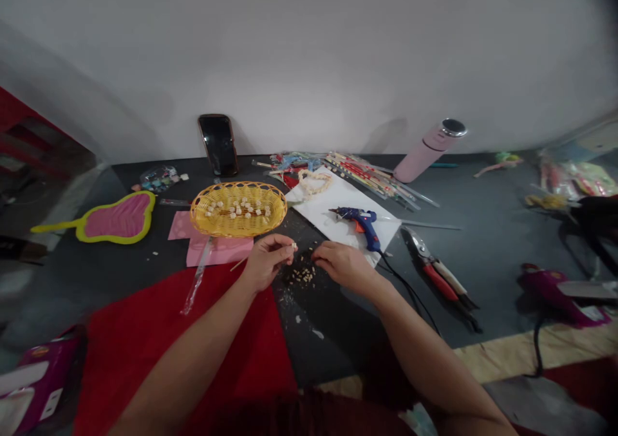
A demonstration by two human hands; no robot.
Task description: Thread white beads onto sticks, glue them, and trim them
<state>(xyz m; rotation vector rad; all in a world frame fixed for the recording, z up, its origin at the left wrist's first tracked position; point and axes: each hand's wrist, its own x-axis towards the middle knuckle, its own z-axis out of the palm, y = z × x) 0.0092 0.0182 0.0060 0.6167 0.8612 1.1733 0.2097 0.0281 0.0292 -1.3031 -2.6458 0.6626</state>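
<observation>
My left hand [268,262] is closed in a pinch on a small off-white piece [294,246]. A thin pale stick [238,264] shows beside the back of this hand; whether the hand holds it I cannot tell. Just to the right, my right hand [344,265] is closed with its fingertips together, and anything between them is hidden. Below and between both hands lie several tiny cut pale pieces [303,275] on the dark table. Behind my left hand stands a yellow woven basket [226,228] with several small white clusters [247,207] in it.
A blue glue gun [360,220] lies on white paper [323,212], its cord trailing forward. Red-handled cutters [437,275] are at right. Wrapped sticks [367,175], a pink bottle [425,152] and a phone [219,145] stand behind. Red cloth [159,333] covers the front left.
</observation>
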